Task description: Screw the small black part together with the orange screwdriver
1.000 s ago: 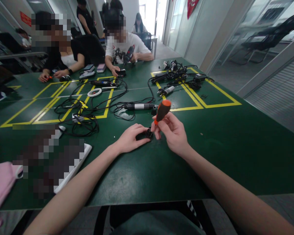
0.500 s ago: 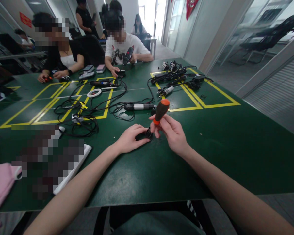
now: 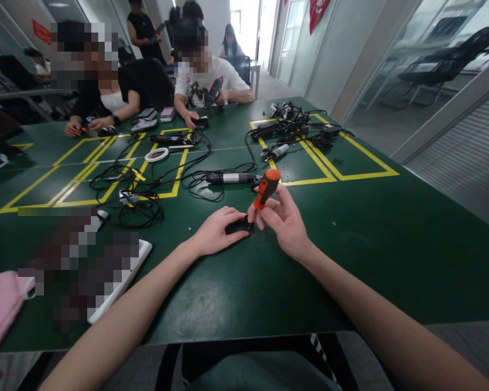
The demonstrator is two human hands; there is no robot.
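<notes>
My right hand (image 3: 287, 222) grips a screwdriver (image 3: 268, 187) with a black and orange handle, tilted so its butt end leans up and away. The shaft runs down toward a small black round part (image 3: 248, 221), and its tip is hidden by my fingers. Fingers and thumb of my left hand (image 3: 220, 231) pinch this black part from the left and hold it against the green table. Just beyond my hands lies a black and silver cylindrical tool (image 3: 232, 178) with a cable.
Tangled black cables (image 3: 146, 209) lie left, and a heap of cabled tools (image 3: 285, 127) sits back right. Yellow tape marks rectangles on the table (image 3: 350, 244). A blurred white-edged device (image 3: 142, 252) is at front left. Across the table, a person (image 3: 212, 76) holds a power screwdriver (image 3: 214, 92).
My right hand has shifted its fingers around the screwdriver, and the handle has turned and moved slightly. My left hand and the black part stay in place.
</notes>
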